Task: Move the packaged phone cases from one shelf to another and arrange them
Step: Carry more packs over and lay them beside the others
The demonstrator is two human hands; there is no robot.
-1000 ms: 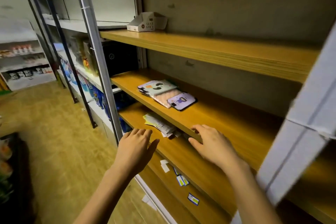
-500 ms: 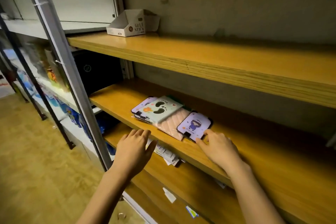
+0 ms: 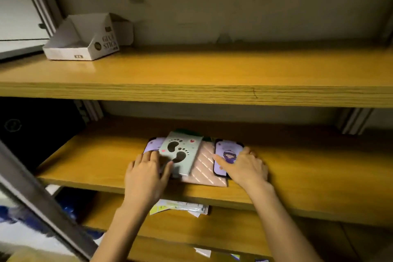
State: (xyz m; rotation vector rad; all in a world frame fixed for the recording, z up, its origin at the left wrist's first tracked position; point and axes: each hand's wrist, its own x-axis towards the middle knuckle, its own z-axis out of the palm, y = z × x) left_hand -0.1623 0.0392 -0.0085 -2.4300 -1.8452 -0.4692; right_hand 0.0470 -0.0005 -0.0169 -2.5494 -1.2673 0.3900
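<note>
cases: loose pile on middle shelf (image 3: 308, 176), near its front edge
stack: green case (image 3: 185, 151) on top, overlapping pink case (image 3: 204, 172) and left purple case (image 3: 154, 144); right purple case (image 3: 228, 151) lies on pink case's right side
left hand (image 3: 146, 174): fingers fairly straight, resting on left purple case; thumb at green case's near corner
right hand (image 3: 246, 168): thumb across right purple case, fingers curled over its right edge, gripping it
top shelf (image 3: 212, 70): open white box (image 3: 85, 40) at left
lower shelf (image 3: 234, 225): flat packets (image 3: 182, 207) below the pile

Shop stockroom or store aisle, wooden shelves (image 3: 212, 93) on metal uprights, packaged phone cases (image 3: 180, 153), glue-stick display box (image 3: 85, 44)
</note>
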